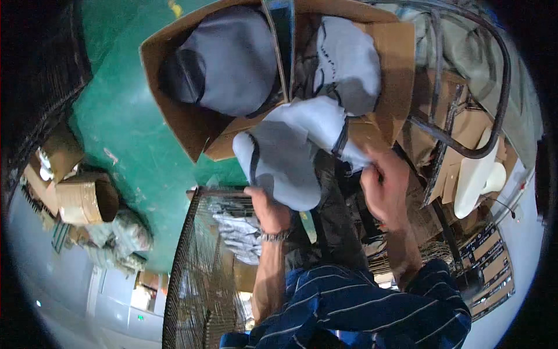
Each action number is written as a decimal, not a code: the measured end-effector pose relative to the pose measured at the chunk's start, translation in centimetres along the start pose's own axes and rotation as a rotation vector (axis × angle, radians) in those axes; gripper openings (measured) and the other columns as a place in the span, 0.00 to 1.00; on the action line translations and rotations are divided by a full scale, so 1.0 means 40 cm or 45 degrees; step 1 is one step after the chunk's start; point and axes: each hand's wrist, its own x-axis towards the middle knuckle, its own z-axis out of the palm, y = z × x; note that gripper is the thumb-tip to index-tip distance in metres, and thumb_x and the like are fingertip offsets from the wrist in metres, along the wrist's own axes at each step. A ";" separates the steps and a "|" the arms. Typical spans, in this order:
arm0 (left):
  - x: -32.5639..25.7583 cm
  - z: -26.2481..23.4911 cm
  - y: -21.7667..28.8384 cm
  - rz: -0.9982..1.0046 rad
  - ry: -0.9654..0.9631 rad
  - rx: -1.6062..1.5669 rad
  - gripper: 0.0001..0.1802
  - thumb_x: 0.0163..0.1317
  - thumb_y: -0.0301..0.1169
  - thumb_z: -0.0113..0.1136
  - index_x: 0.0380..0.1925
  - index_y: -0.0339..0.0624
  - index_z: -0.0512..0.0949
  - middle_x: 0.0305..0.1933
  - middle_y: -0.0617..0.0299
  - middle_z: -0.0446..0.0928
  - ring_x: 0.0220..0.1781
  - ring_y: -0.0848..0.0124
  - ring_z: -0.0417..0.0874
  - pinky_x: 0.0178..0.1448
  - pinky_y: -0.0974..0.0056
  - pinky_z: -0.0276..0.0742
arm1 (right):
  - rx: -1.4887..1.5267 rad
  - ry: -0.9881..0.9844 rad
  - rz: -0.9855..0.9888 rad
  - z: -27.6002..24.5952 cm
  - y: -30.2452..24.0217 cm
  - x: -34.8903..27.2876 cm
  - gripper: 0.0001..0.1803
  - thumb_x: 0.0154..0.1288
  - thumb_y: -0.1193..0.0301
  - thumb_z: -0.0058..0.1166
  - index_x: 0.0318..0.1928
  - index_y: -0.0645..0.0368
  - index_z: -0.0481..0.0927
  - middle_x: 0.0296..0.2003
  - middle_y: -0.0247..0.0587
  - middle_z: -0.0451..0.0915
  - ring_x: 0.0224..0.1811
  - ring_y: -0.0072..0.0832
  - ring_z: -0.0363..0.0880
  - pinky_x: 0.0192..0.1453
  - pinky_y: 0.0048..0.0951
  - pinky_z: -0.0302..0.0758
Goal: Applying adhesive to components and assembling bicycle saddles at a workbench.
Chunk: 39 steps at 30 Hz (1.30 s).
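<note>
A soft, pale grey-white cloth piece with black edging (286, 166) spreads in front of me, partly over the near rim of the cardboard boxes. My left hand (270, 214) holds its lower left edge, thumb on top and the other fingers hidden beneath. At its right end my right hand (385, 183), slightly blurred, has curled fingers gripping the edge by the dark trim. Beyond lie similar pieces: a large grey one (238, 61) fills the left box (168, 113), and a white one with black edging (351, 64) lies in the right box (398, 75).
A wire-mesh basket (200, 232) stands by my left arm, with grey-white material inside. To the right are a bent dark metal tube frame (503, 87), flattened cardboard and a white plastic-looking part (474, 177). Another carton (87, 199) and bags sit on the green floor (125, 116).
</note>
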 end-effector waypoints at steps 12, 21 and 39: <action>-0.007 -0.079 -0.035 -0.078 -0.361 -0.026 0.34 0.83 0.57 0.37 0.70 0.40 0.68 0.62 0.54 0.81 0.56 0.62 0.85 0.59 0.56 0.84 | -0.093 -0.269 -0.208 0.198 -0.161 -0.226 0.27 0.51 0.80 0.64 0.56 0.63 0.80 0.56 0.49 0.78 0.56 0.48 0.80 0.60 0.48 0.78; -0.056 -0.041 -0.012 -0.218 -0.221 -0.344 0.41 0.76 0.64 0.48 0.70 0.39 0.70 0.68 0.54 0.78 0.66 0.60 0.81 0.70 0.52 0.77 | -0.325 -0.162 -0.195 0.188 -0.117 -0.340 0.20 0.59 0.77 0.63 0.54 0.63 0.83 0.57 0.49 0.78 0.56 0.50 0.81 0.61 0.46 0.79; -0.047 -0.092 -0.123 -0.201 -0.455 -0.275 0.23 0.76 0.35 0.63 0.66 0.45 0.71 0.56 0.62 0.82 0.51 0.69 0.85 0.55 0.61 0.84 | 0.420 0.111 -0.118 0.252 -0.107 -0.300 0.14 0.64 0.78 0.69 0.47 0.61 0.80 0.49 0.47 0.80 0.45 0.40 0.81 0.50 0.36 0.78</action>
